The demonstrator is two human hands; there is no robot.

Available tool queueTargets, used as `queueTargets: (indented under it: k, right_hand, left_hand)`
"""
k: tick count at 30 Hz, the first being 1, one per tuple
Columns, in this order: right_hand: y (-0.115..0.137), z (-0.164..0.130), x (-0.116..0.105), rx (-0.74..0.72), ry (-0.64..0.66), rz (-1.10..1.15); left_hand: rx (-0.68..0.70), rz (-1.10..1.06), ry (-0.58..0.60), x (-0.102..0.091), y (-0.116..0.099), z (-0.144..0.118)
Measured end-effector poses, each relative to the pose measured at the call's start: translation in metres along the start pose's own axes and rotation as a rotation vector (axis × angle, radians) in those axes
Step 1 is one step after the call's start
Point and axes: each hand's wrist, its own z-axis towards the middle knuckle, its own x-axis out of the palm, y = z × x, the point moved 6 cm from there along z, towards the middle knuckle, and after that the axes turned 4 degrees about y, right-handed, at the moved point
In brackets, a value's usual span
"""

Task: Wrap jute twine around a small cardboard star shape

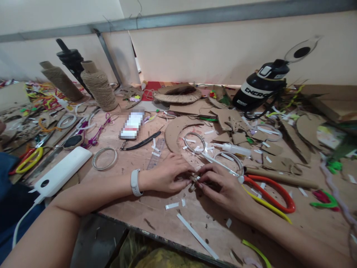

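Near the front of the table, my left hand (173, 173) and my right hand (219, 182) meet over a small brown piece (192, 186) that looks like twisted jute with a shiny bit on it. Fingertips of both hands pinch it, and they partly hide it. Scissors with orange handles (290, 203) lie just beyond my right hand, their blades pointing left. A clear ruler (155, 154) lies behind my left wrist, and a curved cardboard piece (171, 136) sits behind my left hand.
White paper strips (196, 235) and cardboard scraps litter the table. A glue bottle (232, 149) and tape rings (104, 159) lie around. Twine spools (99, 87) and a black bottle (258, 91) stand at the back. A phone (132, 125) and white power bank (63, 171) lie left.
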Motion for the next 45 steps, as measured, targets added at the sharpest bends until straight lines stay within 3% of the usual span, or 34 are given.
queueTargets:
  k: [9, 23, 33, 45]
  right_hand:
    - [0.004, -0.002, -0.001, -0.022, 0.014, -0.003]
    - [0.002, -0.004, 0.005, -0.017, -0.118, -0.135]
    - [0.011, -0.007, 0.008, -0.092, -0.089, -0.173]
    - [0.014, -0.006, 0.008, -0.083, -0.097, -0.191]
  left_hand:
    - [0.010, -0.020, 0.022, 0.002, 0.002, -0.001]
    - [0.043, 0.060, -0.011, 0.005, 0.000, -0.001]
    - [0.055, 0.094, -0.038, 0.008, -0.003, -0.005]
    - [0.115, 0.204, -0.016, 0.017, -0.009, 0.000]
